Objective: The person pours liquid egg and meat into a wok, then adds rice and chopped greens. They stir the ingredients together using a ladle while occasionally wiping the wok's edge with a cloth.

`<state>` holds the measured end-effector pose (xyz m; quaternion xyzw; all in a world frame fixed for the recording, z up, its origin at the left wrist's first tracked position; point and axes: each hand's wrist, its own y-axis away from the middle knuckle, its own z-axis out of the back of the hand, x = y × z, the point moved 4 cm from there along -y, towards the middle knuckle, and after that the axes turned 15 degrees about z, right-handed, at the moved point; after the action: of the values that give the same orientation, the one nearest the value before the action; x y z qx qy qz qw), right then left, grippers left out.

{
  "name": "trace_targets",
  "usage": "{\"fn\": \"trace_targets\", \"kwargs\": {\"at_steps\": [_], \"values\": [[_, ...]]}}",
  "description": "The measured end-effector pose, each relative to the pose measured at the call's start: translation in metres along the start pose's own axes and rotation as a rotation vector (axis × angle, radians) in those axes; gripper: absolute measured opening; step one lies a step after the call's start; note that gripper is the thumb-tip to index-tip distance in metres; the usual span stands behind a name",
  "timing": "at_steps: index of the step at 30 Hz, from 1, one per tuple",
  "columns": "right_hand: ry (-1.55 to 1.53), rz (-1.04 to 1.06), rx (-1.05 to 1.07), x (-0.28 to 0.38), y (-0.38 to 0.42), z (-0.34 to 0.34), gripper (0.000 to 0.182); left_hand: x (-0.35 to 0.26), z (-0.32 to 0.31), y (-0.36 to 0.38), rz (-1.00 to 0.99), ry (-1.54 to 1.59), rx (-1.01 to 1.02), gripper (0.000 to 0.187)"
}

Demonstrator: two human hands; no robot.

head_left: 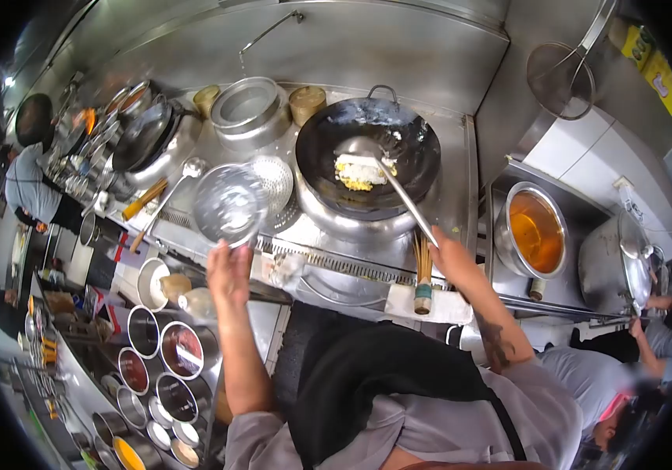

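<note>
Nearest is one black apron (367, 368). Right hand (448, 258) is clamped on one ladle (408, 201), its head far-left inside one wok (420, 145); left hand (230, 274), at one bowl (230, 205)'s near rim: grip I cannot tell.

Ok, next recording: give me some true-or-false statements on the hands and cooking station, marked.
1. The right hand grips a long-handled wok utensil. True.
2. The left hand is empty. False: it holds a round bowl.
3. Yellow-and-white food sits in the black wok. True.
4. The bamboo brush lies inside the wok. False: its handle rests on a white cloth.
5. A metal basin holds amber liquid. True.
</note>
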<state>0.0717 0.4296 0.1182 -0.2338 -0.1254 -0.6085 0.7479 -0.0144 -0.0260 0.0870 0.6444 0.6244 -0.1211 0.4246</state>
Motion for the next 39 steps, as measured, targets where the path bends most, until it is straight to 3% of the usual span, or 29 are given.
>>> {"fn": "trace_targets", "kwargs": {"at_steps": [2, 3, 5, 7, 11, 13, 14, 15, 17, 19, 23, 25, 26, 28, 32, 35, 37, 38, 39], "values": [[0.023, -0.063, 0.219, -0.029, -0.011, -0.011, 0.043, -0.022, 0.044, 0.052, -0.132, 0.06, -0.073, 0.011], [0.025, -0.042, 0.226, -0.037, -0.013, -0.01, 0.043, -0.032, 0.077, 0.075, -0.182, 0.092, -0.11, 0.013], [0.042, 0.09, 0.044, -0.043, -0.018, -0.003, 0.041, -0.046, 0.176, 0.125, -0.301, 0.126, -0.167, 0.018], [-0.009, 0.03, 0.029, -0.032, -0.022, 0.001, 0.039, -0.054, 0.228, 0.209, -0.472, 0.06, -0.266, 0.023], [0.039, 0.07, 0.106, -0.056, -0.041, -0.009, 0.039, -0.011, 0.433, 0.375, -0.752, -0.249, -0.767, 0.031], [0.045, 0.127, 0.15, -0.056, -0.046, -0.007, 0.039, 0.022, 0.411, 0.457, -0.931, -0.898, -1.222, 0.029], [0.028, 0.136, 0.055, -0.053, -0.041, -0.003, 0.038, 0.028, 0.413, 0.467, -0.929, -0.903, -1.229, 0.029], [0.011, 0.146, -0.041, -0.047, -0.037, 0.003, 0.037, 0.033, 0.416, 0.477, -0.893, -0.855, -1.237, 0.028], [0.053, 0.086, -0.032, -0.043, -0.041, -0.005, 0.036, 0.045, 0.421, 0.495, -0.822, -0.757, -1.247, 0.028], [0.114, 0.065, 0.113, -0.057, -0.054, -0.022, 0.036, 0.053, 0.429, 0.513, -0.743, -0.665, -1.25, 0.027], [-0.035, -0.026, 0.174, -0.045, -0.064, -0.008, 0.034, 0.07, 0.442, 0.526, -0.611, -0.455, -1.251, 0.026], [0.059, 0.088, -0.063, -0.037, -0.058, -0.007, 0.03, 0.079, 0.447, 0.531, -0.536, -0.36, -1.247, 0.025], [0.058, 0.084, -0.06, -0.042, -0.06, -0.014, 0.03, 0.081, 0.449, 0.533, -0.499, -0.315, -1.241, 0.025], [0.06, 0.099, 0.119, -0.049, -0.069, -0.027, 0.03, 0.086, 0.455, 0.531, -0.427, -0.226, -1.221, 0.024], [-0.083, -0.004, 0.165, -0.037, -0.065, -0.011, 0.03, 0.103, 0.457, 0.512, -0.308, -0.031, -1.179, 0.023], [0.008, 0.024, -0.001, -0.043, -0.061, -0.016, 0.028, 0.12, 0.454, 0.496, -0.196, 0.092, -1.14, 0.022], [0.066, 0.087, 0.099, -0.062, -0.076, -0.035, 0.028, 0.127, 0.419, 0.389, -0.144, 0.017, -1.029, 0.017], [0.09, 0.102, 0.158, -0.063, -0.079, -0.031, 0.03, 0.124, 0.394, 0.344, -0.014, -0.081, -0.909, 0.021], [0.087, 0.095, 0.148, -0.056, -0.077, -0.019, 0.03, 0.116, 0.34, 0.304, 0.008, -0.202, -0.89, 0.023]]}}
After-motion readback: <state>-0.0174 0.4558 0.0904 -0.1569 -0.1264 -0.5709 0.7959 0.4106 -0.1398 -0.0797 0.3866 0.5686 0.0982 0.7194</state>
